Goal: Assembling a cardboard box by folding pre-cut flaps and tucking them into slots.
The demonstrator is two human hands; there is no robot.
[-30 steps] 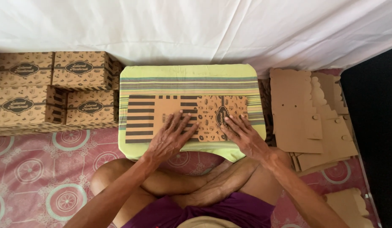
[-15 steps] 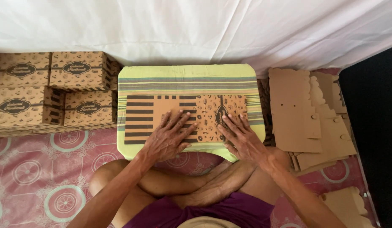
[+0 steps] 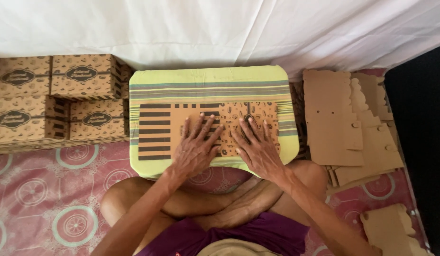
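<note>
A flat printed cardboard box blank [image 3: 156,130], brown with dark stripes on its left part and small patterns on its right, lies on a yellow-green striped cushion [image 3: 210,83]. My left hand [image 3: 195,148] rests palm down on the middle of the blank, fingers spread. My right hand [image 3: 256,147] presses flat on the patterned right part, fingers spread too. Neither hand grips anything. My crossed legs sit just below the cushion.
Several assembled printed cardboard boxes [image 3: 54,102] are stacked at the left. A pile of plain flat cardboard blanks [image 3: 343,123] lies at the right, with more [image 3: 390,227] at the lower right. A white sheet [image 3: 220,28] hangs behind. A pink patterned mat [image 3: 49,199] covers the floor.
Both hands have slid slightly down and toward me on the flat blank; the view has shifted a little. The blank stays flat on the cushion.
</note>
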